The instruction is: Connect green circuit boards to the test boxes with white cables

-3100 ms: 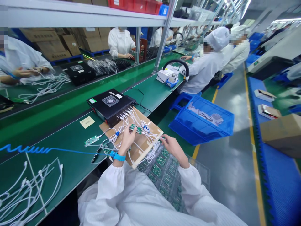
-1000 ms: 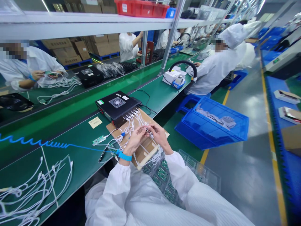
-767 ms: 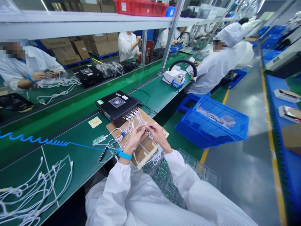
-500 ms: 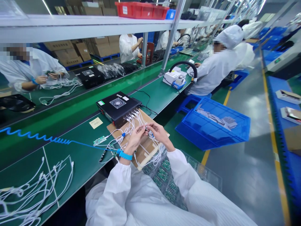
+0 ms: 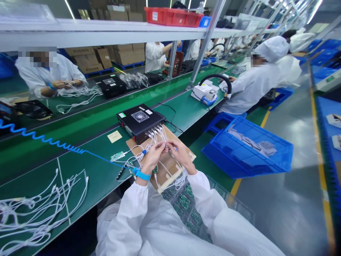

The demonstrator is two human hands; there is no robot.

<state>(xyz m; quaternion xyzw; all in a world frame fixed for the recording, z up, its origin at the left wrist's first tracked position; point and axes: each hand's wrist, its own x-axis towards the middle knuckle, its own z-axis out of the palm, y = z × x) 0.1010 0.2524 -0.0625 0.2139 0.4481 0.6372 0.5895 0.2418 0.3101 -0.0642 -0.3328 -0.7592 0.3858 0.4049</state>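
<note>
Far left, loose white cables point(image 5: 37, 213) sprawl on the green desk point(image 5: 87, 142). A blue coiled cord point(image 5: 45, 139) runs right to a blue wrist strap point(image 5: 142, 175) on the left arm. Small circuit board point(image 5: 118, 155) lies flat on the desk, left of the hands, white lead attached.

Left hand point(image 5: 151, 159): fingers pinched narrow on a small dark piece point(image 5: 166, 145), too small to identify. Right hand point(image 5: 181, 153): likewise pinched on the same piece from the other side. Fingertips of both meet over the cardboard sheet point(image 5: 170, 167), just in front of the black box point(image 5: 140, 120). The piece sits between the hands, equally near each; its long axis cannot be told.

A row of white leads point(image 5: 156, 134) fans from the box front toward the hands. A tray of green boards point(image 5: 186, 206) rests in the lap below. Right of that, a blue crate point(image 5: 250, 149) on the floor; a co-worker in white point(image 5: 253, 85) sits farther along the desk.
</note>
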